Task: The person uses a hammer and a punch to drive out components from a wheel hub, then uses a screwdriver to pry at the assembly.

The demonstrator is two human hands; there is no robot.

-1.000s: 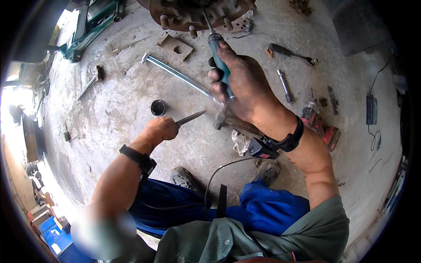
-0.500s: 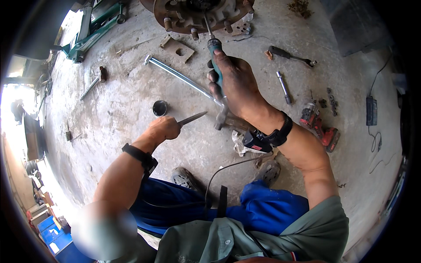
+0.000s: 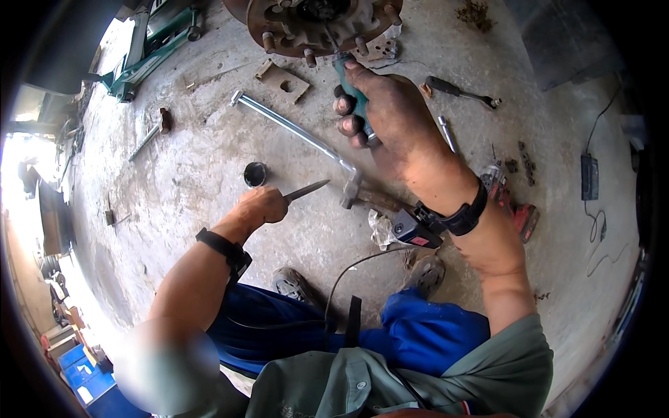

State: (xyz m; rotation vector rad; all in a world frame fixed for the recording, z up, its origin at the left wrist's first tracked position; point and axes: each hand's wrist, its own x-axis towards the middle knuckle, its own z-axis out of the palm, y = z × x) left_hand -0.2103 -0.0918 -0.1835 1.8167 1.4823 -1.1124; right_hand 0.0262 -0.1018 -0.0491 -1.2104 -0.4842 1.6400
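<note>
My right hand [image 3: 401, 115] is closed around the teal handle of a screwdriver [image 3: 356, 89]. Its shaft points up into the rusty wheel hub [image 3: 296, 35] at the top of the view, where the tip is hard to make out among the dark parts. Several studs stick out along the hub's rim. Lower and to the left, my left hand [image 3: 259, 207] grips a tapered, pointed metal tool [image 3: 308, 189], held apart from the hub with its point to the right. Beside that hand stands a small black cup [image 3: 255, 173].
On the concrete floor lie a long chrome bar [image 3: 289, 131], a wooden-handled hammer [image 3: 380, 200], a holed metal plate [image 3: 283, 81], a ratchet [image 3: 460, 90], a red cordless tool [image 3: 512, 205] and another hammer [image 3: 155, 134]. A green jack [image 3: 150, 59] stands far left; a black adapter [image 3: 590, 177] with cable lies right.
My right hand has turned and shifted a little right, and the screwdriver's handle now sits closer to the hub with less shaft showing. My left hand has hardly moved.
</note>
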